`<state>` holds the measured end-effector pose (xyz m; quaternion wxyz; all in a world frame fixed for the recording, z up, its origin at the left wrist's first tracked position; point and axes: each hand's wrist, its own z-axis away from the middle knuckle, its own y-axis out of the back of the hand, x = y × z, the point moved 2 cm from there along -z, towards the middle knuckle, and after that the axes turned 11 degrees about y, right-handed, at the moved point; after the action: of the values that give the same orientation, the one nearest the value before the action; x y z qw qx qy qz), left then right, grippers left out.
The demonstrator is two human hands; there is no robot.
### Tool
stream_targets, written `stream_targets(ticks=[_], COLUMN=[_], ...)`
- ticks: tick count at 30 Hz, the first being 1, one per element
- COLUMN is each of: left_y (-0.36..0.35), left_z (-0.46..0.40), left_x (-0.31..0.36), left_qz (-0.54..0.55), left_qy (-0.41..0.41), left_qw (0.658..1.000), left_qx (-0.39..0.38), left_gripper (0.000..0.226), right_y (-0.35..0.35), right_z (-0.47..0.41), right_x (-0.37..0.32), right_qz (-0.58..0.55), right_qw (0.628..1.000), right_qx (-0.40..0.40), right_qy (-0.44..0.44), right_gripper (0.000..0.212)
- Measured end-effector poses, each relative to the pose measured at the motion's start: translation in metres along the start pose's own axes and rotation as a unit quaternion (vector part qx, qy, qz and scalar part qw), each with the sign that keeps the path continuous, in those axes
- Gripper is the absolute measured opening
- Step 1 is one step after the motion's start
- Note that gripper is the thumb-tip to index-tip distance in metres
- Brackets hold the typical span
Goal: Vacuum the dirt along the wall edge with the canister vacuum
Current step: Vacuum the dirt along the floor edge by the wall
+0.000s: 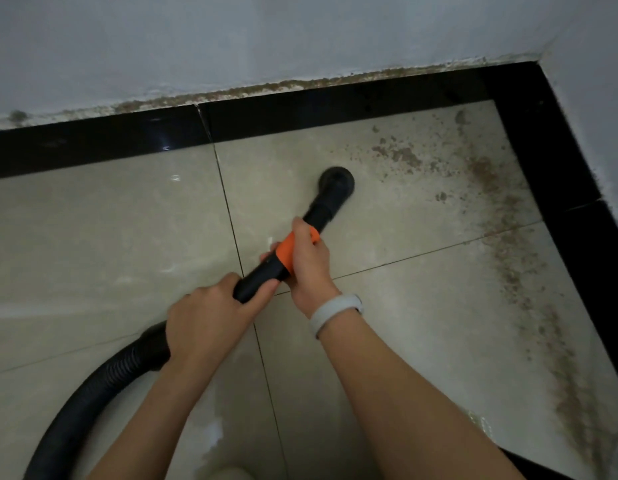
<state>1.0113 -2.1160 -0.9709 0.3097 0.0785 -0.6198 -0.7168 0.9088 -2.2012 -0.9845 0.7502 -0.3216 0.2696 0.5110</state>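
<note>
- The vacuum wand [300, 237], a rigid black tube with a smooth orange collar [289, 252] round its middle, lies on a slant from about 7 o'clock toward 1 o'clock across the centre of the view.
- Its round black nozzle [337, 180] sits mouth-down on the floor, just above centre, a little toward 1 o'clock.
- The right hand [309, 263] is wrapped tight round the orange collar, fingers curled over the top; a pale, smooth wristband [335, 314] circles that wrist.
- The left hand [210, 317] is closed round the black tube just behind it, toward 7 o'clock, thumb lying along the tube.
- From under the left hand a ribbed, flexible black hose [92, 386] curves away toward 8 o'clock and runs out at the lower edge.
- The floor [92, 237] is glossy beige tile with thin dark grout lines, bordered by a shiny black skirting strip [92, 147] at 11 to 12 o'clock and again down the 3 o'clock side.
- The dirt [397, 155], brown and crumbly, lies in clumps at 1 o'clock near the nozzle but apart from it, and trails in a gritty band along the right-hand skirting down toward 5 o'clock.
- More brown crumbs crust the top edge of the far skirting where it meets the matt, pale grey wall [231, 39].
</note>
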Motion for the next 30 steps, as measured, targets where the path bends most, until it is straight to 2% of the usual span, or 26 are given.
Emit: stream_targets(ticks=[3, 6, 13, 18, 25, 27, 30], left_y=[0.012, 0.013, 0.006, 0.002, 0.005, 0.008, 0.005], left_z=[-0.010, -0.017, -0.044, -0.026, -0.035, -0.050, -0.059], left_x=[-0.009, -0.014, 0.001, -0.002, -0.031, -0.024, 0.001], left_qz=[0.021, 0.029, 0.039, 0.020, 0.037, 0.057, 0.061], left_qy=[0.026, 0.035, 0.028, 0.005, 0.082, 0.075, 0.034], left_qw=[0.999, 0.999, 0.999, 1.000, 0.996, 0.995, 0.996], left_qx=[0.029, 0.021, 0.001, -0.009, -0.008, -0.017, -0.050], left_gripper=[0.065, 0.068, 0.071, 0.069, 0.072, 0.072, 0.071], right_y=[-0.024, -0.032, -0.038, -0.019, -0.058, -0.066, -0.049], right_z=[-0.006, -0.011, -0.036, -0.032, -0.033, -0.043, -0.053], right_x=[-0.003, -0.002, -0.015, -0.002, 0.011, 0.001, -0.018], right_qz=[0.007, 0.022, 0.038, -0.006, 0.059, 0.067, 0.053], right_qw=[0.998, 0.997, 0.997, 0.999, 0.994, 0.993, 0.997], right_qx=[-0.056, -0.080, -0.063, -0.041, -0.093, -0.092, -0.049], right_qy=[-0.002, -0.003, -0.015, -0.022, -0.026, -0.019, -0.004], right_gripper=[0.018, 0.023, 0.029, 0.019, 0.021, 0.021, 0.022])
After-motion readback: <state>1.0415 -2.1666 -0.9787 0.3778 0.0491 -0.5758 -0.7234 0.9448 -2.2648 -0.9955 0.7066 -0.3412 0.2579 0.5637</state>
